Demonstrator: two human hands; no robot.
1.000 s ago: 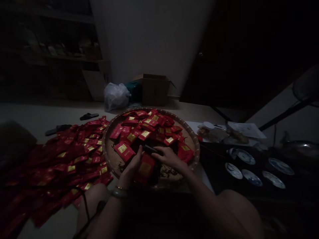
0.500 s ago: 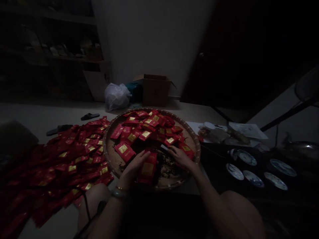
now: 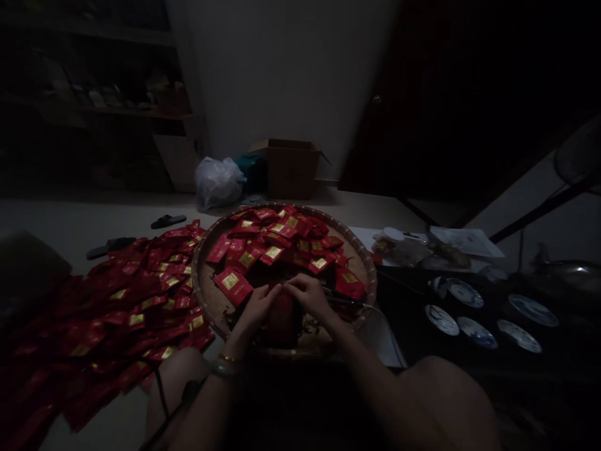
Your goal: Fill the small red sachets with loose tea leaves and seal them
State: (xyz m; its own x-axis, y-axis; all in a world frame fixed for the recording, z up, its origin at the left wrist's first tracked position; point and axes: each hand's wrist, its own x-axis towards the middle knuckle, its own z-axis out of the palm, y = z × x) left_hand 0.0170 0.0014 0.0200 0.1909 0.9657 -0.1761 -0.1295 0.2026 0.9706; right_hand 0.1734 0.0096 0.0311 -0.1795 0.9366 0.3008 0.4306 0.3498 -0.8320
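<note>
Over the near side of a round woven bamboo tray (image 3: pixel 206 300), my left hand (image 3: pixel 254 313) is closed on a red foil packet (image 3: pixel 280 319), held upright. My right hand (image 3: pixel 310 298) pinches the packet's top edge, its fingertips meeting those of the left. Just beyond the right wrist, a dark pen-like tool (image 3: pixel 346 300) with a pale cord rests toward the tray's right rim. Dark loose leaves, looking like tea, are scattered on the tray around the hands. Many red packets with gold labels (image 3: pixel 273 253) are heaped in its far half.
A large pile of red packets (image 3: pixel 141 300) covers the floor at left, near dark slippers (image 3: pixel 168 221). Blue-and-white dishes (image 3: pixel 477 335) sit on a dark surface at right, below a lidded jar (image 3: pixel 387 240). Behind the tray stand a cardboard box (image 3: pixel 292 170) and a white plastic bag (image 3: pixel 218 181).
My right hand has put down the pen-like tool at the tray's right side and moved left onto the packet's top. The packet in my left hand is now tilted more upright.
</note>
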